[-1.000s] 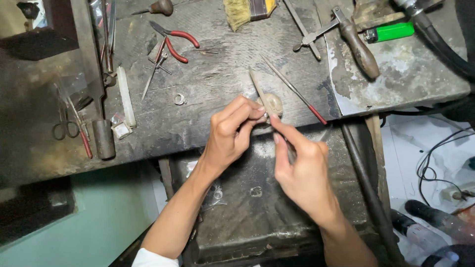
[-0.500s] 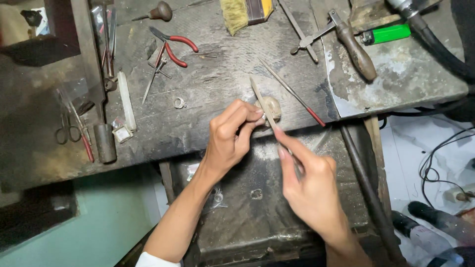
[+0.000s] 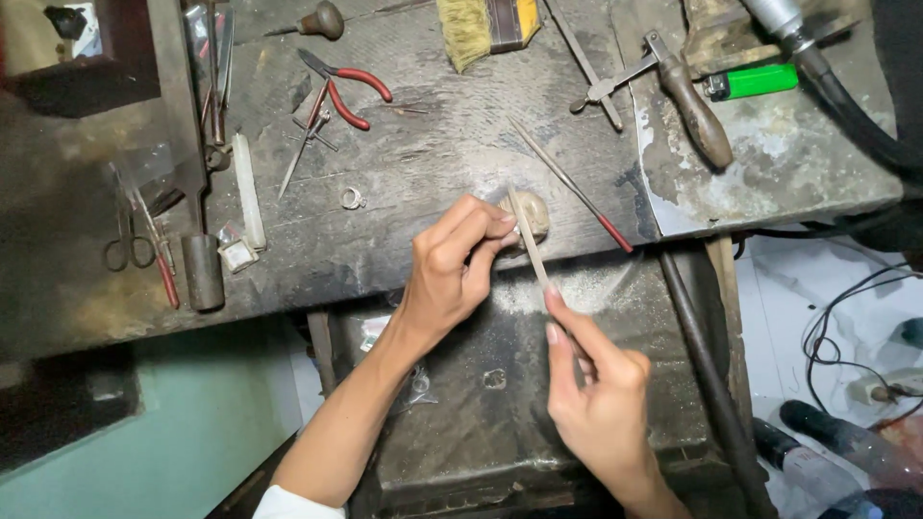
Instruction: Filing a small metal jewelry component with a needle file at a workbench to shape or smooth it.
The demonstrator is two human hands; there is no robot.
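Since the earlier frame, we see our right hand (image 3: 601, 389) drawn back toward us, its slim file (image 3: 528, 238) now lying with the tip across the small rounded peg (image 3: 535, 213) at the worktop (image 3: 433, 183) edge; our left hand (image 3: 452, 274) has kept its place.

Items in hand:
- Left hand: fingers pinched together against the peg. Whatever small piece sits between the fingertips is hidden, so we cannot tell what it is.
- Right hand: closed on the lower end of the file, forefinger stretched along it.

Items on the worktop, none of them touched:
- Needle file with red handle (image 3: 569, 185), lying slantwise just right of the peg.
- Small ring (image 3: 352, 198), left of the left hand.
- Red-handled pliers (image 3: 344, 86), farther back, with thin steel picks beside them.
- Brush with pale bristles (image 3: 483, 27), at the far edge.
- Wooden-handled tool (image 3: 694, 113), on a grey plate to the right.
- Green lighter (image 3: 752, 81), beside that handle.
- Black hose (image 3: 846, 101), curving down the right side.
- Scissors (image 3: 125, 235) and a dark metal cylinder (image 3: 202, 271), at the left.
- White stick (image 3: 248, 190), lying lengthwise near them.

Below the peg a dark tray (image 3: 500, 356) dusted with pale filings lies under both hands. Nothing lies between the hands and the peg.
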